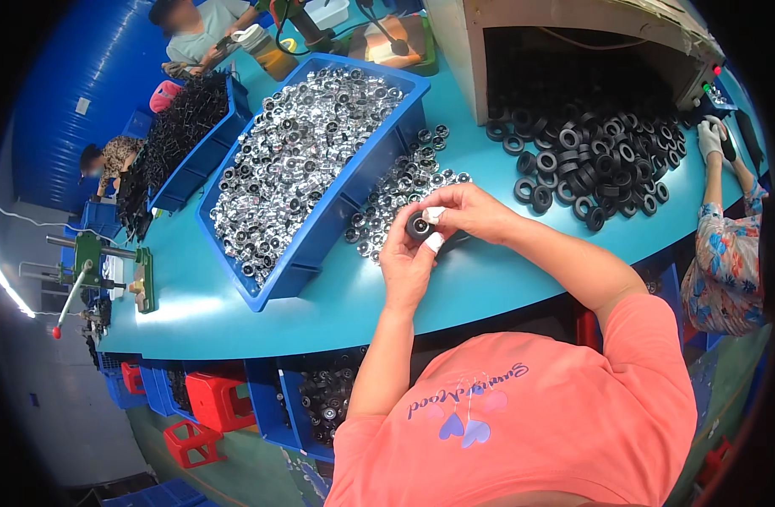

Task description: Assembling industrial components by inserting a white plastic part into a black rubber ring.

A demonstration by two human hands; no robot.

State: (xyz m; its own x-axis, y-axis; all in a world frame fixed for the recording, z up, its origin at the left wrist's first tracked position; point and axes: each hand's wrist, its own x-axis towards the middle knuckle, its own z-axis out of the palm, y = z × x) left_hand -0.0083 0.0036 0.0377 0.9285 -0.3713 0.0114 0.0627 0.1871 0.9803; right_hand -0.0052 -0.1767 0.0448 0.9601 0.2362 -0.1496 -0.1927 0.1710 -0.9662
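Observation:
A small black wheel (419, 225) with a ring-shaped rubber tyre and a light centre is held between my two hands over the table's near side. My left hand (400, 260) wraps its fingers and thumb around it from the left. From the right, my right hand (476, 213) pinches its edge. White wraps cover some of the fingertips. Just beyond my hands lies a loose spread of shiny silver hubs (404, 182). A heap of black rubber tyres (603, 160) lies to the right. What sits under my fingers is hidden.
A large blue bin (320, 241) full of silver hubs stands at the left on the turquoise table (354, 325). Behind it is a bin of black parts (185, 122). A green hand press (87, 262) stands far left. A co-worker's gloved hand (709, 139) is at the right.

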